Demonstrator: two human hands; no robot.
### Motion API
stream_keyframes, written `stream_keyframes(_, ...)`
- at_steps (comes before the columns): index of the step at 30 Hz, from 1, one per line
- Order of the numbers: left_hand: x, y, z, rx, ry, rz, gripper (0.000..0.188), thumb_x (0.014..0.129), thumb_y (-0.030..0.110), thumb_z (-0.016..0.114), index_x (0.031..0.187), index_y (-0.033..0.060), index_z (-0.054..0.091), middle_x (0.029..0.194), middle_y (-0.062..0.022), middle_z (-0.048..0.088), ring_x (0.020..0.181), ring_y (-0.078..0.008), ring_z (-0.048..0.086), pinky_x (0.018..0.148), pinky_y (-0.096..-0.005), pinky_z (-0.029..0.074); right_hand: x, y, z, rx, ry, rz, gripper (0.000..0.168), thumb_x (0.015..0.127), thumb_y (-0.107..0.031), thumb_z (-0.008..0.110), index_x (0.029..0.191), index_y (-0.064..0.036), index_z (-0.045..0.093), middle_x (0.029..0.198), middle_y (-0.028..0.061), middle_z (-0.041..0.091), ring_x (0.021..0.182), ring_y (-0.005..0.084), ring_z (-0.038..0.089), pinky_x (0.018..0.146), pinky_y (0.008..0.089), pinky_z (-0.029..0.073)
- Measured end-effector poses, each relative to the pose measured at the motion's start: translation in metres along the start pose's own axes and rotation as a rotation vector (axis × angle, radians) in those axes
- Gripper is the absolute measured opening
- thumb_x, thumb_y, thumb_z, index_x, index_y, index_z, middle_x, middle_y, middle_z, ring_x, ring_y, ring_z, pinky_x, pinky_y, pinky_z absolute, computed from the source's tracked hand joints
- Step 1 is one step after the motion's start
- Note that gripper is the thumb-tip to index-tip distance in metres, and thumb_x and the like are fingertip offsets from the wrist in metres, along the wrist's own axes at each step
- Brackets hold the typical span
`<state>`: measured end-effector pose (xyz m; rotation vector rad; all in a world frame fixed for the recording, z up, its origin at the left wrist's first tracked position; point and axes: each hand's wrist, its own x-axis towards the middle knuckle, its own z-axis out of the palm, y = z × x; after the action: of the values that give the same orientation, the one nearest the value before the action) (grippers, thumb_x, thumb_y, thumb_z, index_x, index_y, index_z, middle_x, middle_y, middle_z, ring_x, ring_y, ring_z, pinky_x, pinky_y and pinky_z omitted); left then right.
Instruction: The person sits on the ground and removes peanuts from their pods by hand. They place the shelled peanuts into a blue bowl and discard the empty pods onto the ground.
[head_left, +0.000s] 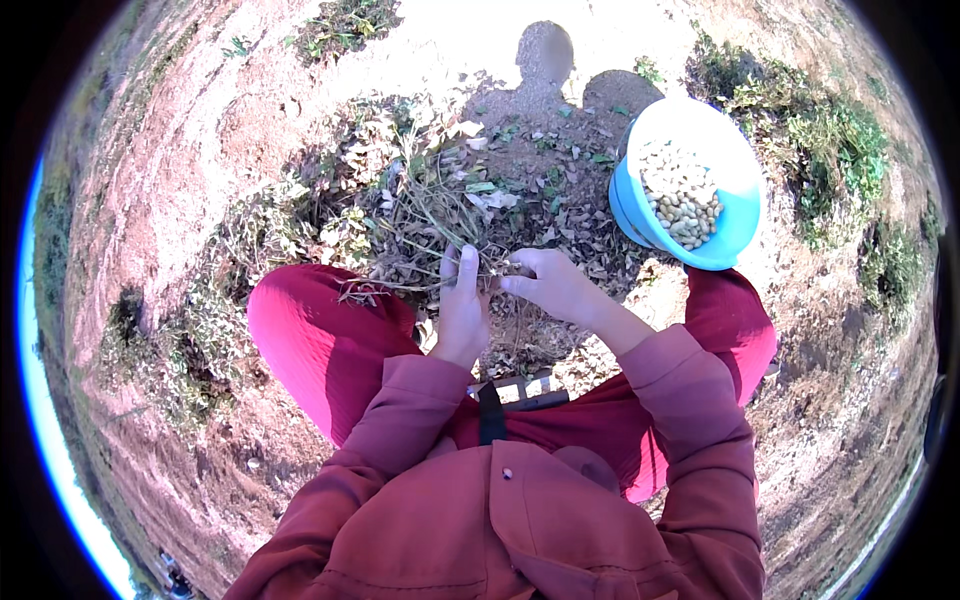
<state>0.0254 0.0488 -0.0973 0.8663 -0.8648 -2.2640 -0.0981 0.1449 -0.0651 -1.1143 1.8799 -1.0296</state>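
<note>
My left hand (463, 304) is closed around the stems of a dried, uprooted peanut plant (439, 210), its thumb pointing up. The plant's stalks spread away from me and to the left, some reaching over my left knee. My right hand (551, 285) is at the root end, just right of the left hand, with thumb and forefinger at a small piece there; whether it is a pod is hard to tell. A light blue plastic basin (739, 169) stands tilted beyond my right knee, partly filled with unshelled peanuts (682, 199).
Dry leaves and plant litter (555, 210) cover the ground before me. Weeds (840, 142) grow right of the basin, and more dried plants (247, 240) lie at the left. My bent knees flank the work area. Shadows fall on the soil ahead.
</note>
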Motion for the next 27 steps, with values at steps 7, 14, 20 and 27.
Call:
stream_keyframes(7, -0.008, -0.006, 0.001, 0.267, -0.024, -0.203, 0.067, 0.096, 0.037, 0.053, 0.146, 0.0065, 0.021, 0.118, -0.0095, 0.052, 0.102, -0.0179, 0.052, 0.088, -0.0342, 0.044, 0.005, -0.029, -0.088, 0.217, 0.394, 0.038, 0.024, 0.087, -0.021, 0.065, 0.092, 0.002, 0.064, 0.075, -0.0005, 0.059, 0.066, 0.0068, 0.049, 0.06, 0.0243, 0.04)
stream_keyframes(14, -0.013, -0.005, -0.011, 0.525, -0.136, -0.103, 0.061, 0.092, 0.021, 0.06, 0.141, -0.0011, 0.03, 0.116, -0.0098, 0.055, 0.101, -0.013, 0.054, 0.088, -0.0268, 0.044, -0.033, 0.01, -0.215, -0.006, 1.496, -0.072, 0.06, 0.095, -0.035, 0.054, 0.139, 0.001, 0.035, 0.14, 0.0197, 0.041, 0.124, 0.0262, 0.046, 0.103, 0.0348, 0.038)
stream_keyframes(20, -0.037, 0.066, 0.016, 0.804, -0.362, -0.004, 0.047, 0.091, 0.017, 0.061, 0.13, -0.0011, 0.044, 0.116, -0.0099, 0.055, 0.101, -0.0133, 0.055, 0.087, -0.0261, 0.046, 0.0, 0.018, -0.117, 0.018, 0.725, 0.031, 0.024, 0.093, -0.018, 0.059, 0.105, 0.002, 0.062, 0.096, 0.0085, 0.067, 0.084, 0.0132, 0.059, 0.079, 0.0273, 0.048)
stream_keyframes(27, -0.006, 0.188, 0.023, 1.631, -0.82, 0.536, 0.052, 0.086, 0.031, 0.066, 0.127, 0.0035, 0.048, 0.114, -0.016, 0.059, 0.107, -0.0318, 0.058, 0.091, -0.0391, 0.048, 0.049, 0.027, 0.036, -0.118, -0.095, 0.016, 0.024, 0.086, -0.021, 0.061, 0.098, -0.001, 0.065, 0.087, 0.0134, 0.066, 0.08, 0.0238, 0.063, 0.074, 0.0344, 0.048)
